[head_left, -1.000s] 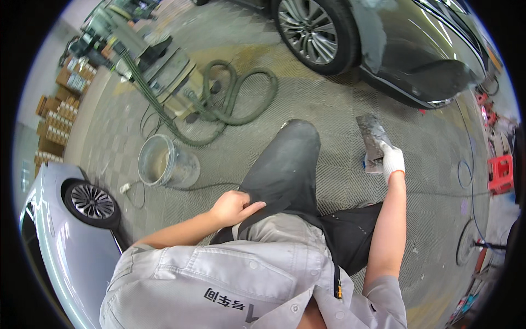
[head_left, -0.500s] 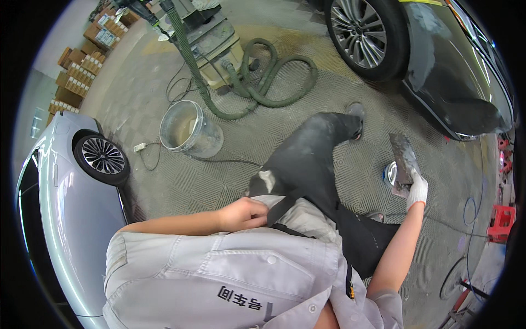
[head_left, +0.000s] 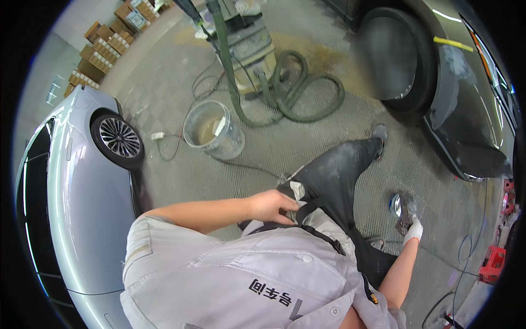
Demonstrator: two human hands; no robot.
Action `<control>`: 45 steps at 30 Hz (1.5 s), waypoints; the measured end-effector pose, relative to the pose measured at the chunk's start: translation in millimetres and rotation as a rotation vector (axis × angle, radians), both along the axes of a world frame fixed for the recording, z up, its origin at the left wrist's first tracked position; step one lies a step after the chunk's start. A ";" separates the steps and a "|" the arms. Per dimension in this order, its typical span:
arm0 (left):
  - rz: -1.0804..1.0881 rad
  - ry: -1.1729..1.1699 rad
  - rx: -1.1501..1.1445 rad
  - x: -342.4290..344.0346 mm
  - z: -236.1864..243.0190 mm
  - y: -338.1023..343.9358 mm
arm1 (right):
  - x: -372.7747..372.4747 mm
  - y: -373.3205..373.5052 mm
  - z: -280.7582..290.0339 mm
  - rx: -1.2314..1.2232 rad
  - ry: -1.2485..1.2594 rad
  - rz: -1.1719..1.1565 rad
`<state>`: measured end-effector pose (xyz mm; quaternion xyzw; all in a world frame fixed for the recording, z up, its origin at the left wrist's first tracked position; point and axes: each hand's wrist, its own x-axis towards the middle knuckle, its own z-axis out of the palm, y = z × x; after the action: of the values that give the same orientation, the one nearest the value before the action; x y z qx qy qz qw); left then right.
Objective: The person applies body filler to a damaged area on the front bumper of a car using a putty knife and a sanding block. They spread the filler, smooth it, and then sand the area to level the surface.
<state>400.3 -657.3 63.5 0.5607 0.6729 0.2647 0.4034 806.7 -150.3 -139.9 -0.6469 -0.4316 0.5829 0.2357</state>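
My bare left hand [head_left: 272, 206] is at my waist, its fingers curled closed at the end of a black strap [head_left: 313, 206] that lies over my clothing. Low over the floor to the right, my right hand [head_left: 415, 230], in a white glove, is closed on a flat grey plate smeared with putty [head_left: 407, 210]. The plate is tilted, and its exact outline is hard to make out. Just left of it is a small round metal can [head_left: 395, 204], partly covered by the plate in this view.
Ahead stand a bucket [head_left: 230, 142] of cloudy liquid and a wheeled machine [head_left: 257, 55] with a coiled green hose [head_left: 315, 118]. A silver car [head_left: 87, 219] is at left, a dark car [head_left: 463, 109] at right. A red stool [head_left: 492, 264] and cables lie farther right.
The view has shifted, so the surroundings sit lower and farther right. The plate in my right hand has tilted and shows less of its face. My left hand stays at my waist.
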 end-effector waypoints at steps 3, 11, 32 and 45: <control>-0.204 0.112 -0.105 -4.6 -12.1 5.8 | -3.9 -2.4 5.2 -0.058 0.097 -0.027; -0.110 -0.204 0.236 19.6 -31.3 50.5 | -12.6 -7.6 24.2 -0.121 0.223 0.014; -0.789 -0.134 0.189 67.8 -40.6 153.9 | -10.2 0.6 20.9 -0.166 0.053 0.008; -0.350 -0.721 0.256 47.1 -60.8 77.3 | -13.0 -33.6 56.3 -0.022 0.042 -0.016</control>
<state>447.4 -580.0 2.7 0.5835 0.3451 0.4529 0.5791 793.8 -183.9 -83.6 -0.6405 -0.4150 0.5990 0.2423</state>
